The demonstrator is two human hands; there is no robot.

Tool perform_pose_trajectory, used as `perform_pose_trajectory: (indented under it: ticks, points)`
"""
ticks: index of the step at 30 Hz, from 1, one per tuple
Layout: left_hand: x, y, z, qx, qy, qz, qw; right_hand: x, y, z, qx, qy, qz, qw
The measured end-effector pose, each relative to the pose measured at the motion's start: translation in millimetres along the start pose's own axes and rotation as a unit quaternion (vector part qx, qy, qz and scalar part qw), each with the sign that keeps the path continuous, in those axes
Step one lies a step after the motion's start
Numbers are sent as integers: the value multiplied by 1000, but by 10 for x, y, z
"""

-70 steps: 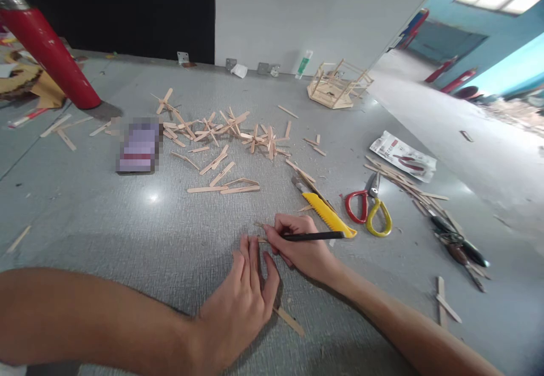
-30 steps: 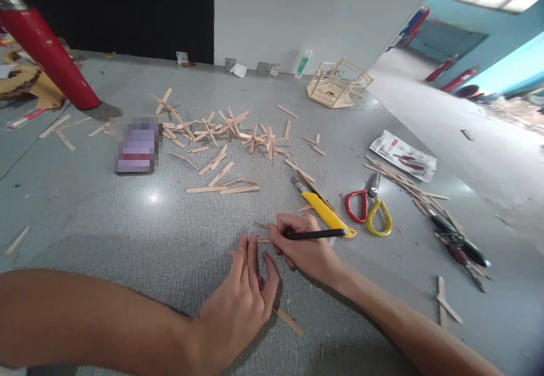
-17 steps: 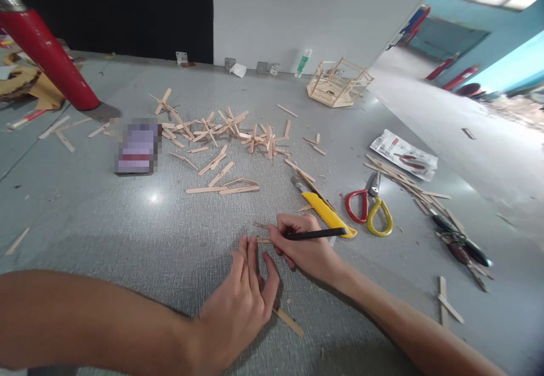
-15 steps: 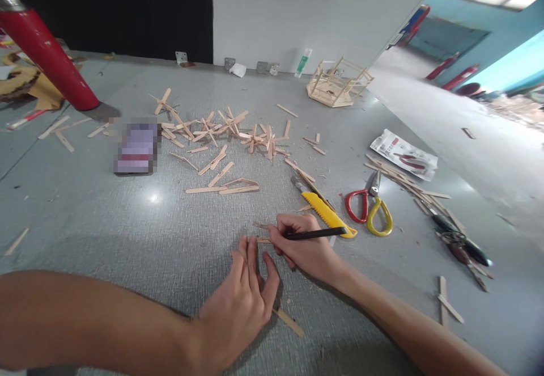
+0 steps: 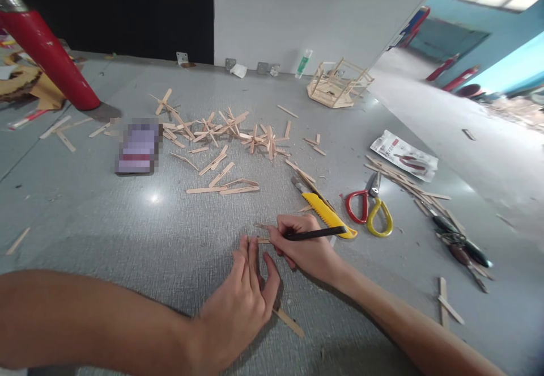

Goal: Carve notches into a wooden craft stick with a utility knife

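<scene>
My left hand [image 5: 242, 299] lies with its fingers stretched forward, fingertips pressing on a small wooden stick [image 5: 263, 241] flat on the table. Just right of it, my right hand [image 5: 304, 243] is closed around a slim black pen-shaped tool [image 5: 317, 233]. The tool's working end is mostly hidden by the fingers, so I cannot tell its exact kind. A thin pale tip or sliver [image 5: 260, 225] shows past the right fingertips. Another wooden stick [image 5: 289, 323] sticks out from beneath the left hand's thumb side. A yellow utility knife [image 5: 325, 211] lies just beyond the right hand.
Craft sticks [image 5: 232, 123] lie scattered and heaped across the middle. Scissors [image 5: 374, 200] with red and yellow handles rest to the right, near a white packet [image 5: 403, 156] and pliers [image 5: 461, 245]. A stick frame [image 5: 335, 95], phone [image 5: 139, 146] and red flask [image 5: 51, 55] stand or lie farther off.
</scene>
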State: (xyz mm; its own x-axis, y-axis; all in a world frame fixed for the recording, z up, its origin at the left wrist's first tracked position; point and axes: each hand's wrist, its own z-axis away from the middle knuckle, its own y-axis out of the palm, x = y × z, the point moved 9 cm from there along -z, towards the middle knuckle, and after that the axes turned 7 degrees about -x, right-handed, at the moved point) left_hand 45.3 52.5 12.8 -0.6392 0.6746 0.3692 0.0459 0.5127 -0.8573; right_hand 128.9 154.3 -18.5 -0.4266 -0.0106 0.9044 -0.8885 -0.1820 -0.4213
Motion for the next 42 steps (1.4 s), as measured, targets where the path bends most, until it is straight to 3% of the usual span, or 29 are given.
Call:
perform_pose_trajectory:
  ticks: [42]
  points:
    - [-11, -4, 8, 14, 6, -3, 1000, 33, 67, -3, 4, -14, 9, 1000]
